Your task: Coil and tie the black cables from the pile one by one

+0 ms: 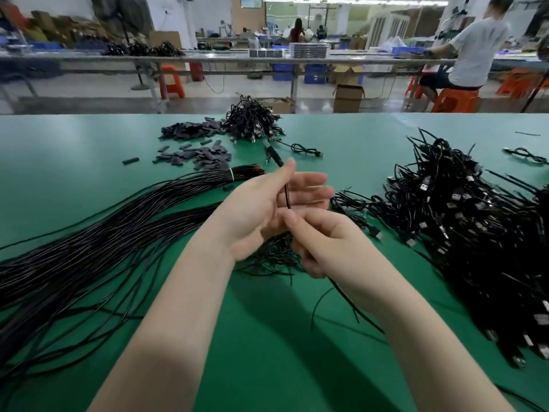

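Over the green table [74,162] my left hand [267,200] is raised palm-up with straight fingers. A thin black cable [287,194] runs across its palm, its plug end [271,151] sticking up past the thumb tip. My right hand [320,242] sits just below with curled fingers and pinches the same cable, whose tail [350,304] trails down beside my right wrist. A large pile of loose black USB cables [475,227] lies to the right. A tied bundle of long black wires [118,221] spreads to the left.
A heap of coiled cables [252,120] sits at the far middle, with small dark sleeves [196,156] scattered beside it. Thin black ties [267,257] lie under my hands. Beyond the table are benches, orange stools and a seated person [472,49].
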{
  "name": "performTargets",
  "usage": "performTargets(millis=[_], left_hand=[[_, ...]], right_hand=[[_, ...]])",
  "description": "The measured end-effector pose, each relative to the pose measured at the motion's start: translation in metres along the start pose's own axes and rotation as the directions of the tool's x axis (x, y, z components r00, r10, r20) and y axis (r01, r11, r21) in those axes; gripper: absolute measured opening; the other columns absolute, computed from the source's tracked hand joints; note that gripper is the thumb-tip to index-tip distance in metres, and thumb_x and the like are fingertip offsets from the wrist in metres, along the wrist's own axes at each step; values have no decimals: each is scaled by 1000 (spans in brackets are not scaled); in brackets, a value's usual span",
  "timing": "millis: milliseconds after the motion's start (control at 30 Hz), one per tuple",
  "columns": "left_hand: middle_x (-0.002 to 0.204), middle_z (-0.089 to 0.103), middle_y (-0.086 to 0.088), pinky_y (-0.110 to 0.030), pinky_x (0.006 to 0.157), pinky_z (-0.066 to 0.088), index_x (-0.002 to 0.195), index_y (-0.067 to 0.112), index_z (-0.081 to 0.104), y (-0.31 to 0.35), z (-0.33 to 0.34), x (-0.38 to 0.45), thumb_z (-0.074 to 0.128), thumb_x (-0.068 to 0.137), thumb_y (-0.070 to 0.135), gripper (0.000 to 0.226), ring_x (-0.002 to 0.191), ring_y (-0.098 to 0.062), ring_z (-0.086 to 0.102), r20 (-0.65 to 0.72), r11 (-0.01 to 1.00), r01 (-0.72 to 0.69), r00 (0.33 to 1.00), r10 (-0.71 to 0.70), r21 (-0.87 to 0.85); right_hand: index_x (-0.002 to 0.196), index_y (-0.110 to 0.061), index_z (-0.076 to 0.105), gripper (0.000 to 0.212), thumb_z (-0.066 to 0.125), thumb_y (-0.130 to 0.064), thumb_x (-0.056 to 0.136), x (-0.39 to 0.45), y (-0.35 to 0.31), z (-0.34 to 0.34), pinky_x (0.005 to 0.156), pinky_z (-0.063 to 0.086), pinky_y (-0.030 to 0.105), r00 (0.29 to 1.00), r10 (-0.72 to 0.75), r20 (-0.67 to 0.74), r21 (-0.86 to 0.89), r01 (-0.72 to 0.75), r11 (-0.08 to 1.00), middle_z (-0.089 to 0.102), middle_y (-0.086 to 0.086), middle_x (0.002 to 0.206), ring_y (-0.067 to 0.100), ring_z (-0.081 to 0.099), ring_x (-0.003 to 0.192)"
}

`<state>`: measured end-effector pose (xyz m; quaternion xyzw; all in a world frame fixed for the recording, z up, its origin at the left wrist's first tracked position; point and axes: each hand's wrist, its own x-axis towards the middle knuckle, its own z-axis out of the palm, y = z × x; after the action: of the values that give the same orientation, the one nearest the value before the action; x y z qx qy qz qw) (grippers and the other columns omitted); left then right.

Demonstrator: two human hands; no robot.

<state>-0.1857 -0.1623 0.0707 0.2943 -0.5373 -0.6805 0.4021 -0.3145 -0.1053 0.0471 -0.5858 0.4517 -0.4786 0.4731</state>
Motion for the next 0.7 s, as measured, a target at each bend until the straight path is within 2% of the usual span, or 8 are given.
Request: performTargets(millis=[100,167,233,300,367,500,600,700], left_hand=[[87,76,-8,-26,70,58,79,19,80,2,1,-2,45,97,38,43,81,-20,74,58,999,32,998,-31,-7],[79,76,-5,-25,65,58,72,21,78,7,0,-6,50,88,45,41,72,-17,73,104,999,38,994,-39,14],[76,76,-3,-27,67,59,69,23,76,12,-3,-12,49,83,53,43,70,-16,73,179,999,27,983,-34,40],[75,76,-1,-28,66,58,73,25,75,17,-5,-16,42,86,58,49,69,-15,73,271,999,32,962,-34,11],[76,76,-4,-29,65,57,81,25,76,19,-3,-19,31,93,59,58,68,-17,72,365,997,78,928,-71,-6],[76,75,-7,-28,68,57,78,17,76,11,0,-18,29,96,61,67,69,-20,72,478,952,143,839,-261,269],[87,77,-3,-37,92,53,87,31,78,0,3,-11,23,90,72,69,84,-16,73,331,797,158,850,-410,582],[101,76,1,-37,104,45,101,37,72,-6,4,-5,22,96,63,57,99,-11,70,130,842,171,953,-273,512]], right_hand=[[102,-19,73,25,50,-30,100,-2,8,-7,47,35,16,970,29,243,50,-42,998,51,-3,62,9,41,50],[112,-20,70,29,50,-34,97,-2,14,-15,54,40,18,896,100,433,118,-166,979,54,-4,67,12,45,57],[104,-23,73,31,51,-42,95,-2,21,-25,54,41,20,822,209,530,41,-271,962,51,-3,67,13,43,57],[82,-24,74,38,53,-56,87,-3,28,-29,49,38,21,806,332,490,-202,-265,943,45,-3,61,12,39,52],[61,-22,62,46,63,-66,74,-2,31,-33,45,29,23,857,382,347,-333,-268,904,37,0,57,12,31,47],[57,-23,51,45,69,-60,74,-4,15,-55,44,16,23,935,296,195,-167,-266,949,27,-6,53,11,18,48],[73,-21,69,31,55,-47,84,-11,-15,-66,42,20,18,957,220,192,-6,-223,975,33,-7,55,8,22,44],[79,-25,71,32,49,-37,98,-19,-34,-63,41,28,17,985,89,147,18,-93,996,38,-8,55,8,28,42]])
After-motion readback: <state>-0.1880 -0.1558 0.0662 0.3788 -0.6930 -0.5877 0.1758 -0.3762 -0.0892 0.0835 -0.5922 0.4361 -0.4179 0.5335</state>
